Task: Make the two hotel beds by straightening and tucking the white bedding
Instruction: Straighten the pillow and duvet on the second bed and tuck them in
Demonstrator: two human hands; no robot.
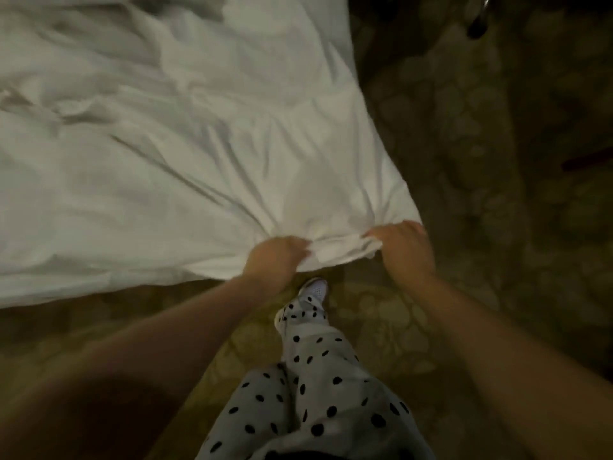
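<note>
White duvet [172, 154] fills the upper left of the frame, wrinkled, its corner at centre right. Left hand [273, 258] and right hand [403, 249] each grip bunched fabric along the near edge, fingers curled into it. Patterned carpet [464, 161] lies below and right. A polka-dot trouser leg [315, 376] and white shoe [313, 288] stand beneath.

A carpeted bedroom is shown. Wrinkled white bedding [166, 144] is spread across a bed beyond and to the left of the fingers [293, 244], with its corner gathered at them. A dim patterned carpet [464, 167] is seen to their right and on their near side.
</note>
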